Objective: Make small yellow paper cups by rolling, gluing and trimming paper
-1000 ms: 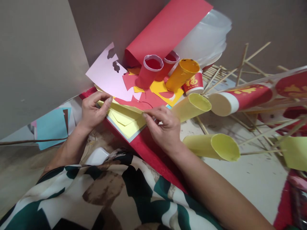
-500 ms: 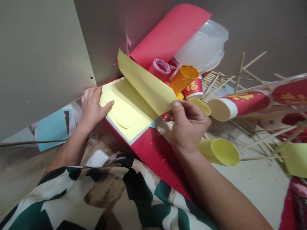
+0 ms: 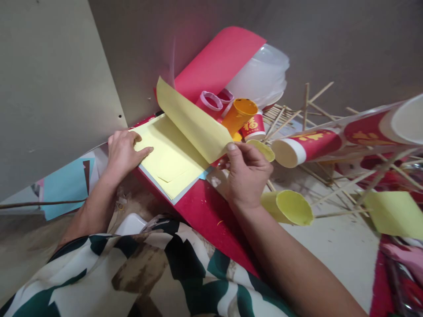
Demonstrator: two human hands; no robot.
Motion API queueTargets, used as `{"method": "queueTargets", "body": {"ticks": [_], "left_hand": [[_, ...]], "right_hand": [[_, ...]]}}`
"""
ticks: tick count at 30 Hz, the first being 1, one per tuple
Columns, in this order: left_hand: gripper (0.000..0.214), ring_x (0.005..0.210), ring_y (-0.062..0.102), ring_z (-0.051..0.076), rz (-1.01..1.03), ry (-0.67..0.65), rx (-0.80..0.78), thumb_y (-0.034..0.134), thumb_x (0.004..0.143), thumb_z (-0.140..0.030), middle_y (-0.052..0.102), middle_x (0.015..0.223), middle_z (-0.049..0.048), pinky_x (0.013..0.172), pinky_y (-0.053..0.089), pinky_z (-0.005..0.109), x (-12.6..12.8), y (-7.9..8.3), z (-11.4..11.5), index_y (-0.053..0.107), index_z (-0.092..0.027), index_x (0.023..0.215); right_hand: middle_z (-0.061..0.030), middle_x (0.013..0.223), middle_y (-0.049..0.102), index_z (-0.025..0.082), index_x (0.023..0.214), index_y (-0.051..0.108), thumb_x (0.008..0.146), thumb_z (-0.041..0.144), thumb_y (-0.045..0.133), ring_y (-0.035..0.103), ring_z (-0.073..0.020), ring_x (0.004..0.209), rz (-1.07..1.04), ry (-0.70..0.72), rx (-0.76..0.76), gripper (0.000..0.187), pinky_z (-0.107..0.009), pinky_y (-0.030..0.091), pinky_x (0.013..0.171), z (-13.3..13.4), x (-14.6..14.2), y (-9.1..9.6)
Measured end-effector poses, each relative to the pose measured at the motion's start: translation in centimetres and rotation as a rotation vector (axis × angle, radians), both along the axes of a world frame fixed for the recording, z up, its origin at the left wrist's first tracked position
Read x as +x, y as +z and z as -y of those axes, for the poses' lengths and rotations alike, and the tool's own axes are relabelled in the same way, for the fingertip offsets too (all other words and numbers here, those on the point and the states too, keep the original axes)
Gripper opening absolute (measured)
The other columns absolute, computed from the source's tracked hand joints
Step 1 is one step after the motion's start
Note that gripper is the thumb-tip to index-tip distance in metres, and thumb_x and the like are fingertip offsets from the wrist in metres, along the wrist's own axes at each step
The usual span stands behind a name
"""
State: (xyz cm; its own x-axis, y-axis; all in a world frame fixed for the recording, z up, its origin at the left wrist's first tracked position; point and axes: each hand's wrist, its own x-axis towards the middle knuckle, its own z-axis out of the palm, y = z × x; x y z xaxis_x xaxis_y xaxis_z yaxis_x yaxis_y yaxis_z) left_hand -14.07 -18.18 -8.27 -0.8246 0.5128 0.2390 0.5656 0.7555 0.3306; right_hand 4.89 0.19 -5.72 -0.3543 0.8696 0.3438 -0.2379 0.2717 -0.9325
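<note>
With twelve at the top of the view, the table [image 3: 218, 231] shows a bare red strip running from the middle toward five o'clock, and a pale surface [image 3: 337, 255] spreads out at four. A dark grey wall [image 3: 304, 39] closes the room at twelve, and a lighter grey panel [image 3: 53, 83] stands at ten. Below that panel, at nine, hangs or lies a blue sheet [image 3: 62, 187]; which, I cannot tell.

The lifted yellow sheet [image 3: 191, 121] slants above a yellow paper stack [image 3: 175, 160], just off the middle toward eleven. It is curled, its free corner pointing to eleven; the long axis of the visible part runs from there to about four. The stack's nearest corner points to six.

The right hand [image 3: 249, 174] pinches the lifted sheet's lower corner between thumb and fingers. The left hand [image 3: 124, 152] rests at the stack's nine o'clock side, thumb spread well away from the fingers and lying on the paper.

Toward twelve, behind the lifted sheet, are a rolled red sheet [image 3: 218, 61], pink-rimmed red tubes [image 3: 209, 103] and an orange tube [image 3: 241, 112]. A yellow tube [image 3: 291, 207] lies at four, near the right forearm, and thin sticks [image 3: 307, 101] cross at two.
</note>
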Motion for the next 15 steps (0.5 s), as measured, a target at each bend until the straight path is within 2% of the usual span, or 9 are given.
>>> {"method": "queueTargets", "body": {"ticks": [5, 10, 15], "left_hand": [[0.058, 0.12, 0.054, 0.04, -0.085, 0.015, -0.075, 0.066, 0.082, -0.057, 0.066, 0.121, 0.0183, 0.101, 0.042, 0.05, -0.4, 0.3, 0.1, 0.065, -0.015, 0.122], [0.057, 0.116, 0.058, 0.039, -0.051, -0.005, -0.155, 0.058, 0.082, -0.061, 0.072, 0.112, 0.0175, 0.097, 0.042, 0.047, -0.8, 1.3, -0.2, 0.069, -0.015, 0.115], [0.045, 0.107, 0.062, 0.037, -0.051, -0.002, -0.177, 0.05, 0.083, -0.049, 0.075, 0.1, 0.0159, 0.094, 0.042, 0.046, -1.5, 2.2, -0.7, 0.073, -0.015, 0.102]], "right_hand": [[0.0068, 0.053, 0.058, 0.019, 0.075, 0.068, 0.077, 0.04, 0.072, 0.052, -0.0073, 0.044, 0.017, 0.061, -0.057, 0.021, -0.021, 0.045, 0.046, 0.2, -0.3, 0.1], [0.0051, 0.055, 0.059, 0.018, 0.076, 0.068, 0.08, 0.039, 0.069, 0.052, -0.0084, 0.048, 0.0, 0.079, -0.016, 0.021, -0.022, 0.044, 0.048, 0.2, -0.6, 0.0], [0.0007, 0.067, 0.066, 0.019, 0.078, 0.072, 0.083, 0.035, 0.068, 0.059, -0.0118, 0.062, 0.022, 0.104, 0.074, 0.018, -0.026, 0.048, 0.059, 0.3, -0.7, -0.4]]}}
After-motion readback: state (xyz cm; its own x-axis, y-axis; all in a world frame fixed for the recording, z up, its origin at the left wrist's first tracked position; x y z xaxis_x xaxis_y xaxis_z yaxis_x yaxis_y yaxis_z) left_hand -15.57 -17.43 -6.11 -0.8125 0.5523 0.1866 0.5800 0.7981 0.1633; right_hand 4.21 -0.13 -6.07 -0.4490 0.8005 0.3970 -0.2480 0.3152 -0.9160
